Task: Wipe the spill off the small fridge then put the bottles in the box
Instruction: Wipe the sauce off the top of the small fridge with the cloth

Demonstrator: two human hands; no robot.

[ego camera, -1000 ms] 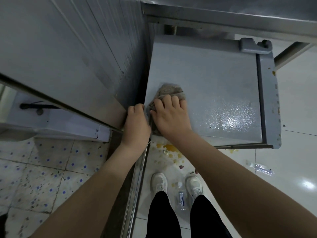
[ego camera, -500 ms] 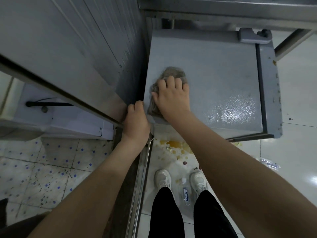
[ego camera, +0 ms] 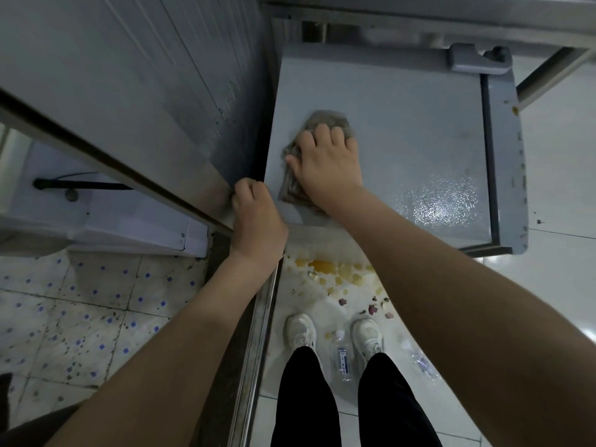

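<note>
Right hand (ego camera: pixel 329 166) pressed flat on a crumpled grey-brown rag (ego camera: pixel 317 130) atop the small fridge (ego camera: pixel 403 130); left hand (ego camera: pixel 256 214) curled around a door's edge (ego camera: pixel 206 179).

Fingers of the right hand lie spread and almost fully extended over the limp, wrinkled cloth, pinning it near the left side of the fridge's smooth pale-grey top, where a pebbled wet sheen (ego camera: pixel 445 201) glistens toward the front right corner. The left hand's fingers are bent closed over the corner of the ribbed grey door beside the fridge. Below, on glossy white tile, an amber puddle (ego camera: pixel 322 266) with scattered dried petals spreads out. One clear plastic bottle (ego camera: pixel 342 356) lies between the white sneakers, and another (ego camera: pixel 422 362) lies to their right.
</note>
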